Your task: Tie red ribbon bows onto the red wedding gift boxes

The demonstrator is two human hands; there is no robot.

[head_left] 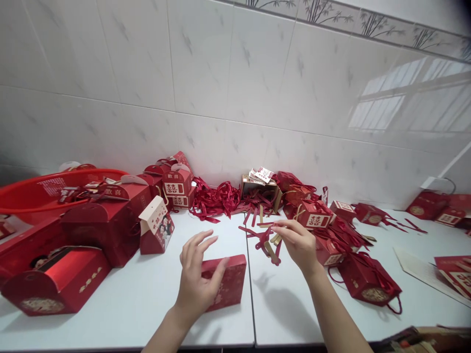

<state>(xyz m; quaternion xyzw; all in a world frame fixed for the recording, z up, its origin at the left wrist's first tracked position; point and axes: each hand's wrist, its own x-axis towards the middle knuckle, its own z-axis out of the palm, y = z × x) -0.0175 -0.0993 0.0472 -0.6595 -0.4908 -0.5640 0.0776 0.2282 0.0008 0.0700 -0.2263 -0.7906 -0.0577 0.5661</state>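
A flat red box [231,284] with a faint pattern stands on its edge on the white table. Beside it is my left hand [198,272], fingers spread and curved in front of the box's left part; I cannot tell whether the thumb touches it. My right hand [296,241] is raised to the right, thumb and fingers pinched on a small bunch of red and gold paper strips [270,243]. Behind them, more strips [257,198] spill from an open carton [277,193] by the wall, with white-and-red cards [264,174] on top.
Red gift boxes [125,215] and a red plastic basket [22,189] crowd the left. A heap of red ribbon [217,198] lies against the tiled wall [206,88]. On the right are several ribbon-tied boxes [368,279] and papers [423,274]. A seam [251,294] divides the table.
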